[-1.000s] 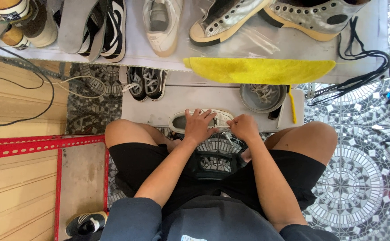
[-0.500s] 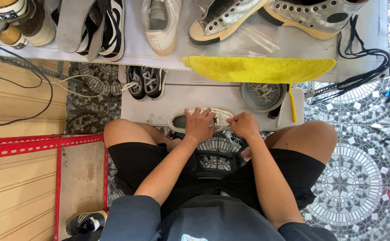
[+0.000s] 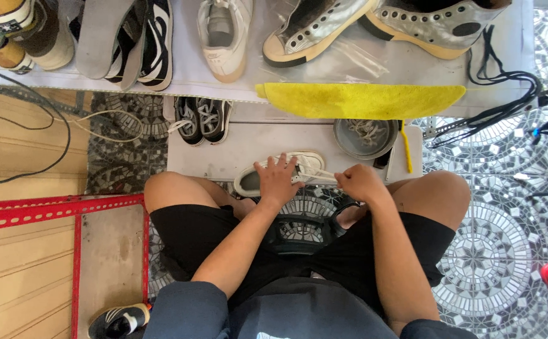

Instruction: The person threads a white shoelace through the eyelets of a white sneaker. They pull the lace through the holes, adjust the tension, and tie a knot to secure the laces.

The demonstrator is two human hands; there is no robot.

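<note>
A white sneaker [image 3: 308,164] lies on its side on a low grey board [image 3: 255,144] just past my knees. My left hand [image 3: 278,181] presses flat on the shoe's middle, fingers spread. To the right, my right hand [image 3: 358,182] is closed on a white shoelace [image 3: 321,177] that runs from the shoe. I sit with both bare knees apart, in black shorts.
A grey bowl [image 3: 365,137] with white laces sits right of the shoe. A pair of small black sneakers [image 3: 202,119] stands at the board's far left. A yellow cloth [image 3: 361,100] hangs from a white shelf [image 3: 186,78] holding several shoes. Red metal frame [image 3: 54,210] at left.
My left hand has shifted a little and spread its fingers on the shoe. The right hand has drawn the lace slightly to the right.
</note>
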